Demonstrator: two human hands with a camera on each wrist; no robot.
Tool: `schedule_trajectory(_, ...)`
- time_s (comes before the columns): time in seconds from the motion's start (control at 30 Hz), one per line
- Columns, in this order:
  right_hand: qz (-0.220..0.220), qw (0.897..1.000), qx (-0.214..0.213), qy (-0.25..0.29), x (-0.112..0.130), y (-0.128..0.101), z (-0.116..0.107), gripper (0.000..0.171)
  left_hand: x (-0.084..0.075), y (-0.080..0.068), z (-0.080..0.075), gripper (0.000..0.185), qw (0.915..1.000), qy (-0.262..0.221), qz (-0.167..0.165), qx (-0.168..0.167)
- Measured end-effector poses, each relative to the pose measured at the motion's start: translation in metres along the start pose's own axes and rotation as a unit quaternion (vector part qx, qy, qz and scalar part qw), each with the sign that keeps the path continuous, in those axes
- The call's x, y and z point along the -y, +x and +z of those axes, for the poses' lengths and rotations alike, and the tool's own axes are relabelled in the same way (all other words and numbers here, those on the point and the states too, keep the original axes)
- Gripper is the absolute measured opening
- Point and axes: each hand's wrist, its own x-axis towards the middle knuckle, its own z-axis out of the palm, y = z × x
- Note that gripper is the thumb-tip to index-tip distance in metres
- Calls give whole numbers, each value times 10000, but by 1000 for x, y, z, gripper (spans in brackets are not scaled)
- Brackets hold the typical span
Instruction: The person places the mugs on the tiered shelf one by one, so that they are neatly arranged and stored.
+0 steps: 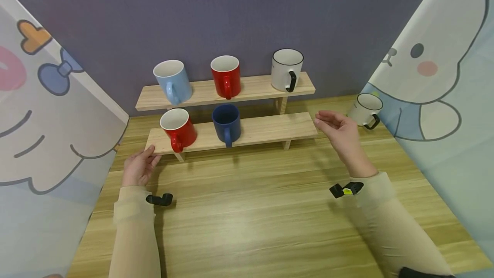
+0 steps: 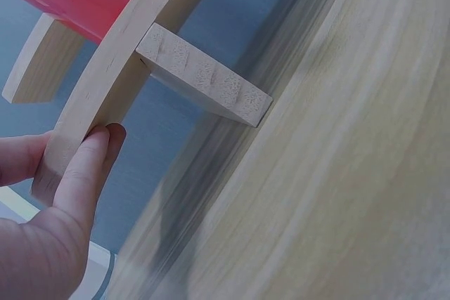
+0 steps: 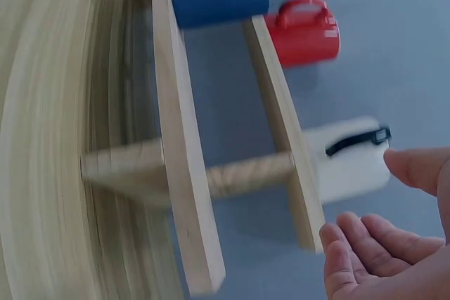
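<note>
While left hand [image 1: 138,167] holds it, pale wooden rack [image 1: 270,128] stands two-tiered.

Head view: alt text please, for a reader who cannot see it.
A person's left hand grips the left end of the lower shelf of a two-tier wooden rack holding five mugs; the right hand hovers open near its right end. A sixth mug stands on the table.

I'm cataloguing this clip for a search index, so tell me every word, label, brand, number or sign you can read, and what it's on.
No readable text in any view.
White mug on the upper shelf: a faint mark near its rim, too small to read.
Yellow tag on the right wrist strap: too small to read.
The curtains carry cartoon drawings only, no words.
The other mugs and the wooden shelves show no print.
</note>
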Motion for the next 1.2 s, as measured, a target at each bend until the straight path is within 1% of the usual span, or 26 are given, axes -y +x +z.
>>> schedule_trajectory(0.1,33,9997,-179,175,-4,2,-14,41,0,0,0,40,10000,7,1,21)
schedule_trajectory(0.17,68,9992,-338,189,-7,4,-23,40,0,-1,1,40,10000,30,10,23)
schedule_trajectory(0.33,206,9971,-713,-136,-14,9,-46,40,0,-1,1,40,10000,15,20,48)
schedule_trajectory(0.47,396,9944,-958,-229,-20,13,-65,42,0,-1,1,37,9999,-40,27,90)
schedule_trajectory(0.63,655,9877,-1298,-580,-32,19,-91,43,0,-1,1,35,9999,-47,29,90)
schedule_trajectory(0.73,832,9833,-1468,-681,-42,22,-107,48,0,-1,1,34,10000,-29,31,72)
schedule_trajectory(0.8,975,9814,-1523,-645,-49,23,-117,53,0,-1,1,33,10000,-30,37,70)
schedule_trajectory(0.9,1176,9777,-1572,-743,-58,26,-130,59,0,-1,1,33,10000,-54,26,58)
schedule_trajectory(1.0,1365,9746,-1586,-792,-64,29,-141,56,0,0,0,33,9999,-88,22,67)
schedule_trajectory(1.13,1587,9722,-1619,-579,-72,31,-152,50,1,0,1,33,10000,-71,29,55)
schedule_trajectory(1.2,1682,9705,-1613,-609,-76,33,-156,53,1,0,1,32,10000,-55,38,37)
